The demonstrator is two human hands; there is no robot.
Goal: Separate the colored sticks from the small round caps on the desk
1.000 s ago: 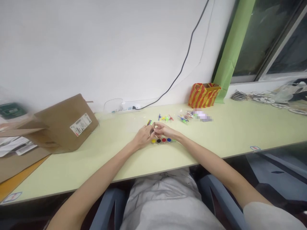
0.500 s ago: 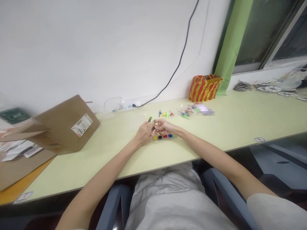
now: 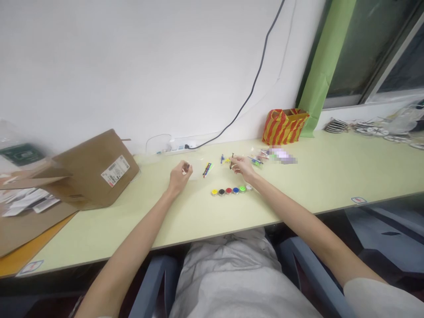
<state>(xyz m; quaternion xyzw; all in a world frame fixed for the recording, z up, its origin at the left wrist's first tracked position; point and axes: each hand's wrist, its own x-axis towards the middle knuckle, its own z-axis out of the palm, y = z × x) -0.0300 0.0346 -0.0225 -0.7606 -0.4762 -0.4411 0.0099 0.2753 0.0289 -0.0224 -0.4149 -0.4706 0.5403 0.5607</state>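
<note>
My right hand (image 3: 243,168) is closed in a pinch round a small dark stick-like piece with a wider top end (image 3: 232,160), held upright above the table. My left hand (image 3: 179,179) is curled, fingers pinched on a small dark object (image 3: 186,167) whose kind I cannot make out. Between the hands lies a bundle of thin coloured strips (image 3: 207,169). Close to my right hand are a small blue plastic piece (image 3: 222,158) and a yellow one (image 3: 227,160). Nearer me stands a row of several small round pots with coloured lids (image 3: 229,191).
An open brown paper bag (image 3: 96,176) stands at left. A red-and-yellow striped bag (image 3: 285,126) sits by the wall, with small plastic pieces in clear wrapping (image 3: 256,162) before it. A power strip (image 3: 179,147) with a black cable (image 3: 247,88) lies along the wall.
My hands were together over the pots and have parted. The left moved left with the small dark object; the right moved right and up with the dark stick-like piece. The pots now show fully.
</note>
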